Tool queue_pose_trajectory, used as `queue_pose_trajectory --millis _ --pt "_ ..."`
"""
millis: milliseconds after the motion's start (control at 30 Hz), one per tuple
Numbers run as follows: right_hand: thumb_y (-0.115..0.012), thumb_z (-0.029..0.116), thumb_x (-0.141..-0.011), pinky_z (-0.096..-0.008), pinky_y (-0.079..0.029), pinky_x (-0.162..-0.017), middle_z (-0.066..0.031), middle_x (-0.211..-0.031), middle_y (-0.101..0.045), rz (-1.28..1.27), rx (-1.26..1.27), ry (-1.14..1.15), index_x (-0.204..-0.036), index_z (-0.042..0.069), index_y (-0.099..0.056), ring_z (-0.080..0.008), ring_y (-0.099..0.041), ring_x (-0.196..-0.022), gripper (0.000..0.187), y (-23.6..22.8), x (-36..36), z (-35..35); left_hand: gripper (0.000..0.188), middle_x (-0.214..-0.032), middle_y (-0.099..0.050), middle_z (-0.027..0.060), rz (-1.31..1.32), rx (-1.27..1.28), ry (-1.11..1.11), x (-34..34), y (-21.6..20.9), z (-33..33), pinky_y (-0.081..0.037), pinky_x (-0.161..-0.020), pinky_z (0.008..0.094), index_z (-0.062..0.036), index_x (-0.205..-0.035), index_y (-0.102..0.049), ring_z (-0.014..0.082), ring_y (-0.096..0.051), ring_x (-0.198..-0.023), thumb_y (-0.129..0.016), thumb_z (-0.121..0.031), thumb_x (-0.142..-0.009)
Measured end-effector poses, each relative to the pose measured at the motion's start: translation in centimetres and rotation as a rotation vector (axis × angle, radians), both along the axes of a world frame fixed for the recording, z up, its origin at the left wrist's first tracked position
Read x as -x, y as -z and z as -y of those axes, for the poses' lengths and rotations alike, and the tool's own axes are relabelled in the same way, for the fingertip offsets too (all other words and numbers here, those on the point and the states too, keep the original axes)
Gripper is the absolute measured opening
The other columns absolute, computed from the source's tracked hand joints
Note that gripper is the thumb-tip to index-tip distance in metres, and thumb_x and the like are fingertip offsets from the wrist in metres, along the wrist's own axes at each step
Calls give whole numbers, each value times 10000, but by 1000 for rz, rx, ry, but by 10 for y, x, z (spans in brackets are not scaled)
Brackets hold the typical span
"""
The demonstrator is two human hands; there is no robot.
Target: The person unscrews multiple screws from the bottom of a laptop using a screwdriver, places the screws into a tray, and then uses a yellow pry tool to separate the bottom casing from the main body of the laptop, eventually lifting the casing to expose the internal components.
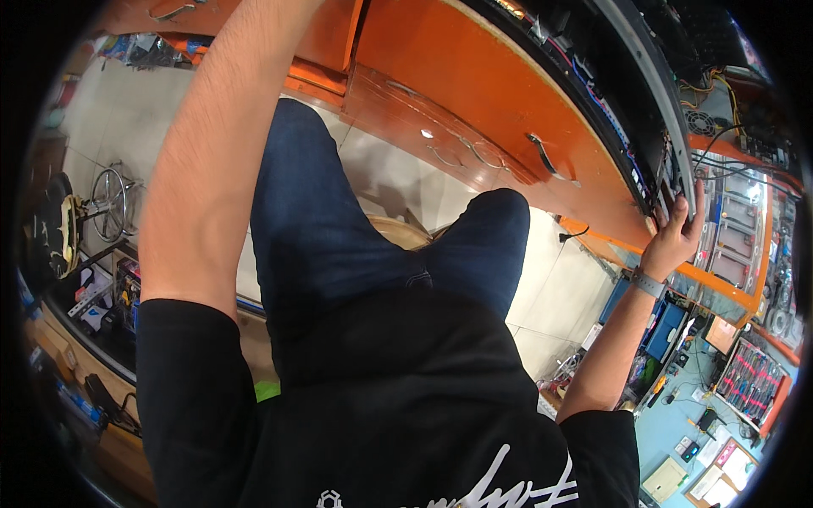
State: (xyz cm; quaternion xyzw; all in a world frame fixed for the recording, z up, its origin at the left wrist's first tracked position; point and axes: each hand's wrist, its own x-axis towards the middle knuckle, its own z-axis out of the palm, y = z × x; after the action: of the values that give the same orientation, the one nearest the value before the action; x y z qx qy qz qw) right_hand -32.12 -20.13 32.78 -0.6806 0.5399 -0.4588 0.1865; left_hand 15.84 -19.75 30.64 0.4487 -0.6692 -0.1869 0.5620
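Note:
My right hand (671,243) grips the lower right end of a long grey-edged frame (650,78), with the thumb on one side of the rim and fingers on the other. The frame belongs to a large dark housing (584,52) lying on the orange counter. Coloured wires (603,102) run along the inside of that housing. A grey band (649,283) circles my right wrist. My left forearm (207,161) reaches up past the top edge of the picture, so the left hand is out of sight.
The orange counter front (474,80) with a curved metal handle (542,154) stands before my knees. A power supply with a round fan (701,123) and cables lies beyond my right hand. Below is a glass display case (732,212). A light blue surface (656,432) holds tools.

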Motion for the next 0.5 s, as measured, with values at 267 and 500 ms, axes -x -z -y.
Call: queue_pose_trajectory --millis 267,500 --pt "-644 247 -1042 -332 -643 -805 -168 -1380 -601 -8 28 -23 -1472 69 -543 -291 -712 -1113 477 -6 9 6 755 -1327 -663 165 -47 1 -44 8 0 1 -498 -1046 369 -45 -1429 -577 250 -619 -1228 -821 -485 -866" --pt "-644 234 -1041 -345 -655 -825 -150 -1392 -599 -66 42 6 -1442 52 -571 -246 -701 -1094 447 -11 13 9 826 -1324 -658 205 41 -51 -148 9 -2 1 -483 -1056 385 -45 -1472 -533 280 -606 -1265 -801 -537 -864"
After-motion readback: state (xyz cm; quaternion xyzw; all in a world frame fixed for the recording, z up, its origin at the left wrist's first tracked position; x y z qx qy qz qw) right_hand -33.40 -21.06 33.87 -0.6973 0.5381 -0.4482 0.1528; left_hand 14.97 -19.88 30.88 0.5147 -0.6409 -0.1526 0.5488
